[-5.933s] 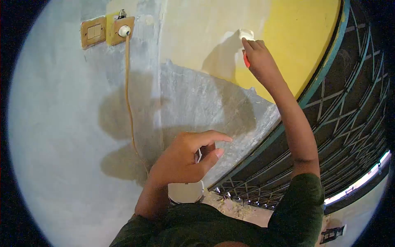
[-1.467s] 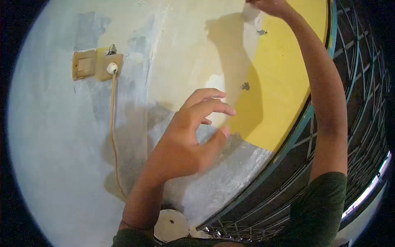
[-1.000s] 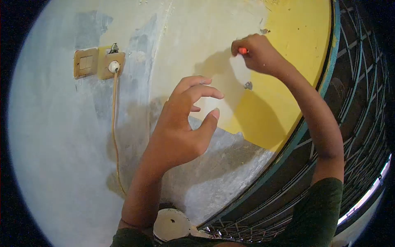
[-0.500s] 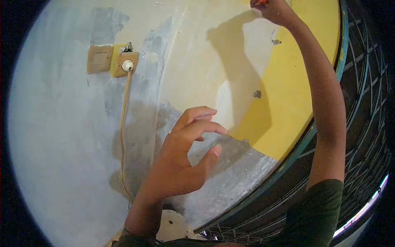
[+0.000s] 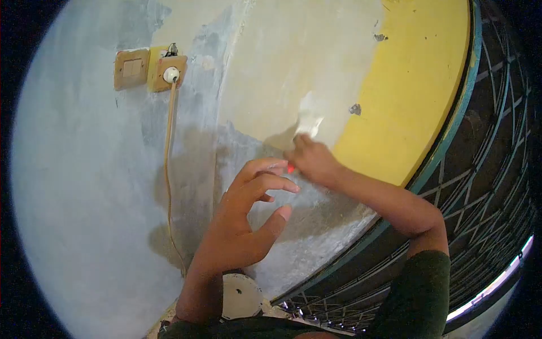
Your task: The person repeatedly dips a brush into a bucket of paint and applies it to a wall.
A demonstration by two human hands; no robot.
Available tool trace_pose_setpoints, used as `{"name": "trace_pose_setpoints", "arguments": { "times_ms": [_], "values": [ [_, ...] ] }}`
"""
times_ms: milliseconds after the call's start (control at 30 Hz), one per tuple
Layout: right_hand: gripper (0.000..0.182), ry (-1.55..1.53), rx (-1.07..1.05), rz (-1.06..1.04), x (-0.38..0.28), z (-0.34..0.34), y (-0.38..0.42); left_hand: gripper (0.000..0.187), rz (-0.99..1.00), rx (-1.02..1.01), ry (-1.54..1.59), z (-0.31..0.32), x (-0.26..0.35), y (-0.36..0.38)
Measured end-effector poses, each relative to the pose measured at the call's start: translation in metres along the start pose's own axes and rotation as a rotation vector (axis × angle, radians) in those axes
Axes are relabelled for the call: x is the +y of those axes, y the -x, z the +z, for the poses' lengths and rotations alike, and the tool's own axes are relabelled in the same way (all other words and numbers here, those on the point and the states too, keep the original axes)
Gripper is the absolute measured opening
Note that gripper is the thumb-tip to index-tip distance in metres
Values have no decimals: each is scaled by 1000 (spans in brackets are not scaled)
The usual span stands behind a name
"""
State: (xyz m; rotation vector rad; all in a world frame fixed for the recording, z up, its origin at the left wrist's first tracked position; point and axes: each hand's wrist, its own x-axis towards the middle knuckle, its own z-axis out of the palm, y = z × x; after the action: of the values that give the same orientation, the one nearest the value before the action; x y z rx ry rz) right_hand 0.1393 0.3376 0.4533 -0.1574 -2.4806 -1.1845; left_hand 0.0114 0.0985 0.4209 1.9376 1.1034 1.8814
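Low in the middle of the view, my left hand is raised in front of the wall, fingers apart and curved, holding nothing. My right hand is wrapped round a scraper with a red handle end. The pale blade points up against the wall, near a white patch at the edge of the beige area. Yellow paint covers the wall to the right of it, and grey bare wall lies below my right hand.
A switch plate and a socket with a plugged-in cord are on the left wall. A round white lid or container stands below my left hand. A dark metal lattice runs along the right.
My right hand has come down from the top of the wall to its middle, bringing the scraper into view. My left hand has shifted slightly down and left, still spread.
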Motion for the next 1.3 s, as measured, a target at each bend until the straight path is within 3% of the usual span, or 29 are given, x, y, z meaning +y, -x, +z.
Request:
{"name": "trace_pose_setpoints", "arguments": {
  "times_ms": [67, 167, 200, 267, 400, 533, 600, 733, 767, 833, 900, 933, 1000, 1100, 1167, 1200, 1300],
  "values": [
    [26, -382, -270, -28, -23, -4, 3, 29, -3, -7, 12, 1, -5, 7],
    [28, -516, -319, 136, -13, -14, -20, 29, -26, -21, 15, -1, -6, 15],
    [23, -540, -144, 240, 0, -5, -29, 28, -42, -31, 12, -2, -4, 18],
    [23, -443, -99, 344, 48, -29, -62, 28, -55, -30, 6, -3, -1, 20],
    [18, -131, 209, 382, 112, -97, -113, 26, -84, -14, 5, -3, 7, 25],
    [17, 110, 171, 362, 110, -109, -126, 26, -95, -1, 14, -3, 6, 33],
    [16, 182, 293, 239, 98, -87, -112, 25, -130, -10, 23, -4, 2, 36],
    [26, 88, 145, 185, 49, -2, -61, 26, -147, -16, -3, -6, -3, 38],
    [27, 26, 2, 225, 21, 6, -51, 26, -127, -20, 17, -8, -5, 39],
    [20, 89, 1, 178, -28, 52, -23, 28, -111, -28, 35, -8, -6, 40],
    [16, 147, -108, -60, -70, 86, -3, 27, -103, -30, 32, -8, -7, 44],
    [16, 139, -105, -55, -81, 83, 0, 27, -109, -34, 26, -7, -7, 46],
    [15, -424, -98, 68, -95, 69, 0, 27, -134, -52, 54, -6, -7, 50],
    [12, -509, -159, 213, -62, 30, -29, 26, -143, -80, 43, -8, -7, 53],
    [21, -454, -6, 314, -14, 17, -52, 26, -158, -74, 44, -8, -2, 53],
    [20, -412, -39, 437, 9, -1, -66, 26, -172, -72, 45, -8, 0, 52],
    [19, -216, 102, 487, 59, -47, -100, 26, -126, -73, 52, -7, -4, 51]
  ]
}}
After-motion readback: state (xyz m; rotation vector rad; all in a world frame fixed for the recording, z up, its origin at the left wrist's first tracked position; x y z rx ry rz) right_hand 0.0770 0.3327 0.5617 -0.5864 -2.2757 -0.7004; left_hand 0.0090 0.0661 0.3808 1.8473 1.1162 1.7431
